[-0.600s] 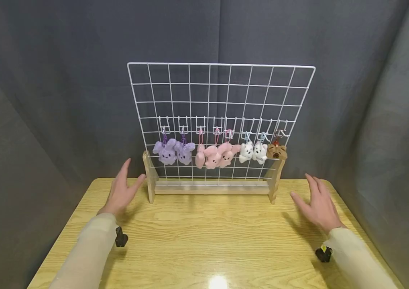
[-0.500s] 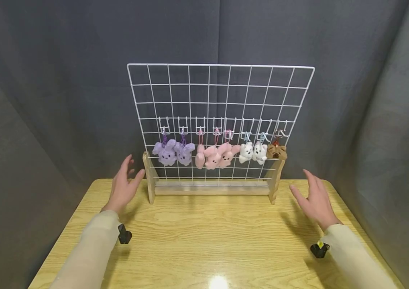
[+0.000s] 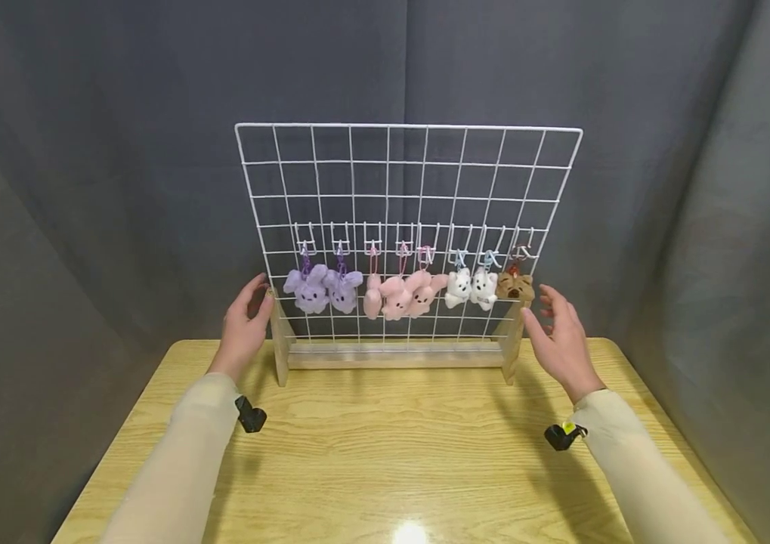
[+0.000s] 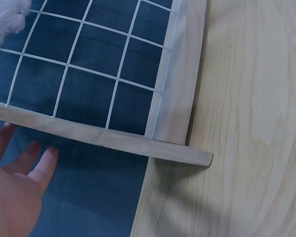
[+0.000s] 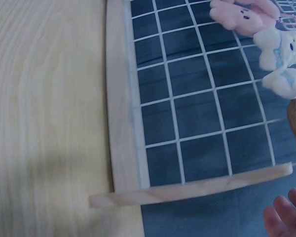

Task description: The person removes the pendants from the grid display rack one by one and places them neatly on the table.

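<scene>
A white wire grid rack (image 3: 391, 162) stands in wooden supports at the table's far side. Small plush keychains hang from its hooks: two purple rabbits (image 3: 308, 291), three pink plushes (image 3: 398, 296), two white bears (image 3: 458, 287) and a brown bear (image 3: 515, 286). My left hand (image 3: 242, 332) is at the left wooden support (image 3: 280, 340), thumb by its top; in the left wrist view its spread fingers (image 4: 45, 165) lie beside the wood. My right hand (image 3: 561, 349) is just outside the right wooden support (image 3: 512, 344), fingers loosely bent, holding nothing. Contact is unclear on the left.
The light wooden table (image 3: 385, 446) extends in front of the rack. A dark grey curtain (image 3: 119, 151) hangs behind and along both sides. A wooden crossbar (image 3: 394, 357) joins the two supports low down. Each sleeve carries a small black wrist camera (image 3: 251, 415).
Both hands have moved inward and forward, from beside the rack to its two wooden supports. The rack and the plushes keep their places, with only a slight shift of the view.
</scene>
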Demonstrator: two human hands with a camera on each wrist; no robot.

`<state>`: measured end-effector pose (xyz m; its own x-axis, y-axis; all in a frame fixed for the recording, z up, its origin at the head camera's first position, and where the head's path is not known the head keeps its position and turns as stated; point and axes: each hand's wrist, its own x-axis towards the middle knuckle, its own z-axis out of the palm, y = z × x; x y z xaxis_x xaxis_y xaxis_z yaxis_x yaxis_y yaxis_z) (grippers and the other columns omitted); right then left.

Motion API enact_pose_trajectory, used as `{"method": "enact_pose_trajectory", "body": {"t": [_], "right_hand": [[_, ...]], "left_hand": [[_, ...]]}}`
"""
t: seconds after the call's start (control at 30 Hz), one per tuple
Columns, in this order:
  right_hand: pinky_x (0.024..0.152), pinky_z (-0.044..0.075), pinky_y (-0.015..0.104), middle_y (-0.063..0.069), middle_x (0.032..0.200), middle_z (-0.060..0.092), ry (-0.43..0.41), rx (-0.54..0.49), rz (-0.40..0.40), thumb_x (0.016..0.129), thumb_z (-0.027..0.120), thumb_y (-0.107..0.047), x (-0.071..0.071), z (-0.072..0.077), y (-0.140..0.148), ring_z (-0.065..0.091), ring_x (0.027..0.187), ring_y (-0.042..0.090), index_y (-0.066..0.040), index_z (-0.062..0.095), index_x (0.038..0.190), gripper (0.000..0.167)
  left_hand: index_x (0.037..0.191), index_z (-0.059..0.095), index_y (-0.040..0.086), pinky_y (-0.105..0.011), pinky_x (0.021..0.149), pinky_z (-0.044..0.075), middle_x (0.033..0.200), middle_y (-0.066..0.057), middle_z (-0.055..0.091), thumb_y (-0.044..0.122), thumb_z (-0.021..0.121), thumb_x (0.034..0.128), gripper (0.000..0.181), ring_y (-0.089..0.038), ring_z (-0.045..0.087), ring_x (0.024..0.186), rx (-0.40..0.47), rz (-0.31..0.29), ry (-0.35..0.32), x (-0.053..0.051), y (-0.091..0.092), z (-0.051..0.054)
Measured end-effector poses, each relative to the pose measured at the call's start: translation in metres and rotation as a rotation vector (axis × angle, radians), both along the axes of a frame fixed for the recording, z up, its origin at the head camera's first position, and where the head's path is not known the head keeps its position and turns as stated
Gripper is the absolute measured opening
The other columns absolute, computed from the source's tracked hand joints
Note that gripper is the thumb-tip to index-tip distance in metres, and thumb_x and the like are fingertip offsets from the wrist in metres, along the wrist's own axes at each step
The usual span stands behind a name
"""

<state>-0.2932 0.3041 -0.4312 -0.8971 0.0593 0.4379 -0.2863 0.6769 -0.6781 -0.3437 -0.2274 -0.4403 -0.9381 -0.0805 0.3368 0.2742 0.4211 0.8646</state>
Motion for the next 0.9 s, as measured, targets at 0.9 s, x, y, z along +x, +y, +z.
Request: {"method": "enact_pose_trajectory", "body": {"t": [0.9], "right_hand": [[0.091,0.056,0.05,0.018,0.134,0.065,0.206,-0.031,-0.118,0.101,0.071,-0.028,-0.016,0.044,-0.025,0.065,0.116,0.036,-0.002,0.061,0.137,0.046]], "left_hand": [[0.154,0.052,0.013,-0.044,0.111,0.049,0.147,-0.018,0.058,0.014,0.057,0.1096,0.045,-0.032,0.057,0.136,0.138,0.054,-0.002,-0.011,0.01,-0.019]]}}
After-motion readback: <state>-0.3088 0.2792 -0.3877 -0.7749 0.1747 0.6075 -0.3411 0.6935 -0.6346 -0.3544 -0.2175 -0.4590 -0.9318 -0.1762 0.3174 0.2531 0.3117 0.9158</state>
